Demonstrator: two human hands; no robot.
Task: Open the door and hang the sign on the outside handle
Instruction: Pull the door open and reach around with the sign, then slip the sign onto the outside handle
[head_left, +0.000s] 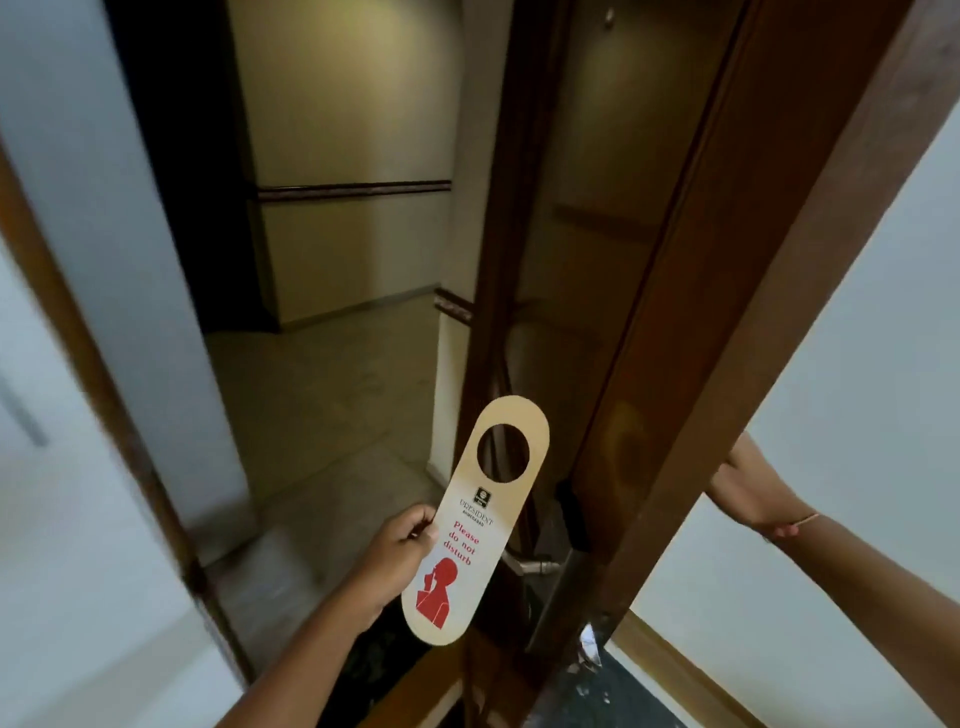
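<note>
The long cream card door-hanger sign with rounded ends (467, 525) is held up in the doorway, tilted so its round hole is uppermost and leaning toward the door edge. Below the hole it carries a small dark logo, the word "PRESIDENT", a smaller line too fine to read surely, then red lettering "Please do not disturb" above a red silhouette of a figure with a finger raised to the lips. The left hand (400, 551) pinches the sign's left edge near the lettering, thumb on the printed face and the other fingers behind it. Just right of the sign stands the dark brown wooden door (691, 312), swung open and seen edge-on, with a silver metal lever handle (530, 564) showing behind the sign's lower half, on a dull metal plate. The right hand (737, 488) reaches behind the door's far side; its fingers are hidden, so their grip cannot be told. A thin band circles that wrist. Left of the sign, a tiled corridor floor (322, 415) runs on to cream walls.
</note>
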